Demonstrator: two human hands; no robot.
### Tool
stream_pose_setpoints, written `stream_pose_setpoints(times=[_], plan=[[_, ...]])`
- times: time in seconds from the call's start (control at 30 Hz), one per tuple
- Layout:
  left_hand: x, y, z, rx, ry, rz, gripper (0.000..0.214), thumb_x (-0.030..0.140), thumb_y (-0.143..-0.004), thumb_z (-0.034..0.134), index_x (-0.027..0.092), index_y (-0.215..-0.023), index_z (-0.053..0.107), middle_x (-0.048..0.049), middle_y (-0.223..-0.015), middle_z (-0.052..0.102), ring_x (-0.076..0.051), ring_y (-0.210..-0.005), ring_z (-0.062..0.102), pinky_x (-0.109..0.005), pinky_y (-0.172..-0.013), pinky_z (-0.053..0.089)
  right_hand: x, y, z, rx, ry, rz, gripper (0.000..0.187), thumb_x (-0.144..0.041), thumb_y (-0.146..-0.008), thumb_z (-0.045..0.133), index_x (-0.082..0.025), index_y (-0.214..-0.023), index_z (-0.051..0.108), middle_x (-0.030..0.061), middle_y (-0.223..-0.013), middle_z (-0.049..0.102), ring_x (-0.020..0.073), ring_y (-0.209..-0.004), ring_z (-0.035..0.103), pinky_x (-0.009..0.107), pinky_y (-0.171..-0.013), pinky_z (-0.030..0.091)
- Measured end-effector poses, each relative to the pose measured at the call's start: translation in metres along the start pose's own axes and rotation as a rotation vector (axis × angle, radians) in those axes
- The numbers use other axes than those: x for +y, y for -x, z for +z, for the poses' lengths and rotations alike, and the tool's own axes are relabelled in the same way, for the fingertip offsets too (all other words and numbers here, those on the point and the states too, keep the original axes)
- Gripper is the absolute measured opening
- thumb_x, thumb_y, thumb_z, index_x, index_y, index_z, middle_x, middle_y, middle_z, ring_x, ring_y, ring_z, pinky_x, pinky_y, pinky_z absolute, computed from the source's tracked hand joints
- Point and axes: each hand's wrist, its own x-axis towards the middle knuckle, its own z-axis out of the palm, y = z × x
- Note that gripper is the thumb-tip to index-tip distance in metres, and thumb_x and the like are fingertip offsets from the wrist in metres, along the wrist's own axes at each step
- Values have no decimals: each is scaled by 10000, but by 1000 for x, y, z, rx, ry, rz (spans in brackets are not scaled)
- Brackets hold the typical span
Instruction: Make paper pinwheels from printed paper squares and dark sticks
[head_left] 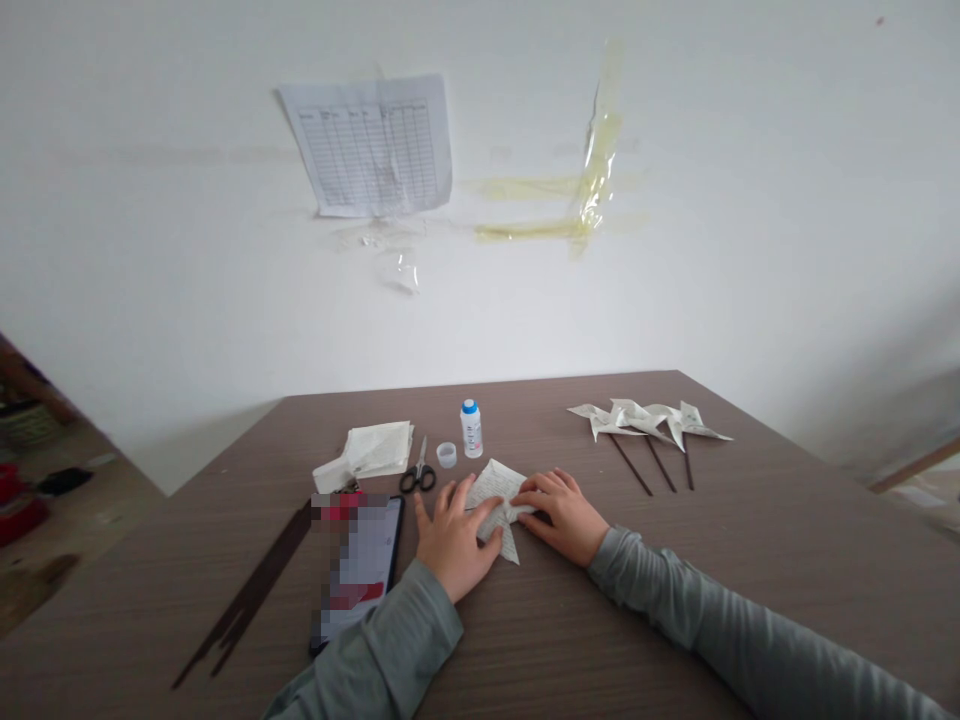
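Observation:
A partly folded paper pinwheel [491, 482], covered in lines of writing, lies on the table between my hands. My left hand [454, 545] rests on its left side, holding the paper with thumb and index finger while the other fingers spread over it. From the right, the fingertips of my right hand [559, 510] press on a folded flap near the pinwheel's centre. Just beyond stand a white glue bottle [472, 432] with a blue top and a small translucent cap [446, 456]. Scissors [418, 472] with black handles lie left of the cap.
Several finished paper pinwheels [637, 418] on brown sticks lie at the back right. Paper sheets [379, 449] are stacked at the back left. A phone [360, 570] and a bundle of brown sticks [251, 590] lie left of my left hand. Behind the table [600, 640] rises a white wall.

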Motion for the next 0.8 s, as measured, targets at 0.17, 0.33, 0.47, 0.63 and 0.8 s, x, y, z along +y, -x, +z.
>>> stream_pose_setpoints(times=[0.17, 0.33, 0.47, 0.63, 0.8], plan=[[-2, 1, 0, 33, 2, 17, 531, 337, -1134, 821, 523, -1614, 951, -72, -1950, 731, -557, -1775, 666, -933, -1511, 456, -3, 0, -4, -10, 11, 13, 342, -385, -1245, 765, -526, -1443, 1005, 97, -1400, 961, 404, -1328, 914, 698, -1396, 660], [-3, -1, -2, 26, -3, 35, 490, 321, -1124, 836, 529, -1542, 986, -47, -1931, 750, -549, -1752, 689, -892, -1513, 489, -5, 0, -4, -19, -7, 21, 383, -401, -1248, 734, -543, -1489, 996, 104, -1382, 947, 405, -1323, 894, 704, -1394, 651], [-2, -2, -5, 11, -8, 32, 485, 329, -1120, 836, 530, -1534, 988, -56, -1939, 743, -565, -1754, 677, -956, -1494, 459, -5, 0, -4, -8, -7, 13, 395, -382, -1245, 729, -537, -1494, 994, 105, -1381, 949, 407, -1331, 895, 708, -1395, 653], [1, -1, -5, 22, -8, 24, 491, 311, -1111, 849, 527, -1530, 989, -65, -1923, 757, -557, -1752, 694, -936, -1488, 488, -5, -1, -4, -24, 7, 22, 373, -385, -1238, 759, -530, -1483, 999, 104, -1388, 945, 407, -1338, 899, 700, -1391, 662], [1, 2, -2, 27, 5, 5, 565, 318, -1137, 802, 475, -1666, 924, -116, -1921, 752, -533, -1761, 690, -928, -1509, 458, 0, 0, -1, 16, 13, -10, 343, -365, -1234, 785, -531, -1425, 1017, 101, -1357, 965, 404, -1291, 923, 722, -1378, 676]])
